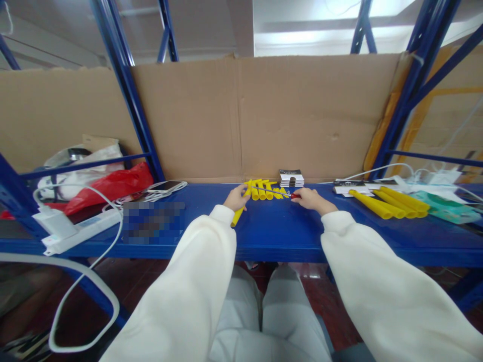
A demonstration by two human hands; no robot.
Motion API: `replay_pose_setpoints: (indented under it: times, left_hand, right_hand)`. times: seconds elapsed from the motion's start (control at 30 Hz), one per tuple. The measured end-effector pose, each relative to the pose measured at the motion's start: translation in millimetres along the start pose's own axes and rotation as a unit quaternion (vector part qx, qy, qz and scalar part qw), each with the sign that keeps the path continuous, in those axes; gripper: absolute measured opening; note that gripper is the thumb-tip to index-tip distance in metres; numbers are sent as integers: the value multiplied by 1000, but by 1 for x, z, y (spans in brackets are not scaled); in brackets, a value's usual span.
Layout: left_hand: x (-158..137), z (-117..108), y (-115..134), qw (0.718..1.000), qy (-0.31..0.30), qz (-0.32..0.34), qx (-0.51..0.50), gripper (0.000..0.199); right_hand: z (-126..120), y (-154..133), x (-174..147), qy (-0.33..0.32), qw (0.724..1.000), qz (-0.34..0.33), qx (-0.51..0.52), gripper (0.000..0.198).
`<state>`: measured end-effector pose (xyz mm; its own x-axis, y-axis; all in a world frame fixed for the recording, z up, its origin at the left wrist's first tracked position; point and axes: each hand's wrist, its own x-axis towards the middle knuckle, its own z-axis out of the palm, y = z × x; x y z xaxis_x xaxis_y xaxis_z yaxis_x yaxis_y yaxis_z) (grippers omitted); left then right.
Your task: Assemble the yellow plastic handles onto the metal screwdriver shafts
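My left hand (236,197) is closed around a yellow tapered tube (237,218), its wide end sticking out below toward me. In my right hand (311,200) is a screwdriver with a red handle (296,196). Its thin metal shaft (274,191) points left, with the tip by the tube near my left fingers; whether they touch I cannot tell. Behind the shaft, several more yellow tapered tubes (261,194) lie side by side. Small yellow pieces (279,195) lie to the right of those, close to my right hand.
A stack of black-and-white cards (292,178) stands by the cardboard wall (302,115). Several yellow tubes (402,202) and a green packet (447,207) lie on the right of the blue shelf (279,236). At left are a phone (166,186), a red bag (113,186) and a white power strip (85,231).
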<state>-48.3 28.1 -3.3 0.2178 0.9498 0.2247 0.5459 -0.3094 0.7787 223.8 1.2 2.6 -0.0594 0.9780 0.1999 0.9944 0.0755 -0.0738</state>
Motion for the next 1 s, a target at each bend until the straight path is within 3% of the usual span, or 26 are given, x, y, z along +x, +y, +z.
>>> replay_pose_setpoints:
  times: [0.23, 0.47, 0.7, 1.0]
  left_hand:
    - [0, -1, 0, 1000, 5, -14, -7, 55]
    - [4, 0, -4, 1000, 10, -6, -10, 57]
    - [8, 1, -10, 1000, 4, 3, 19, 57]
    - [6, 0, -8, 1000, 2, 13, 26, 57]
  right_hand:
    - [-1, 0, 0, -13, 999, -42, -17, 27]
    - [-2, 4, -2, 66, 994, -82, -41, 15]
    - [-5, -7, -8, 97, 993, -32, -53, 14]
    - [-8, -11, -8, 70, 997, 1, -27, 18]
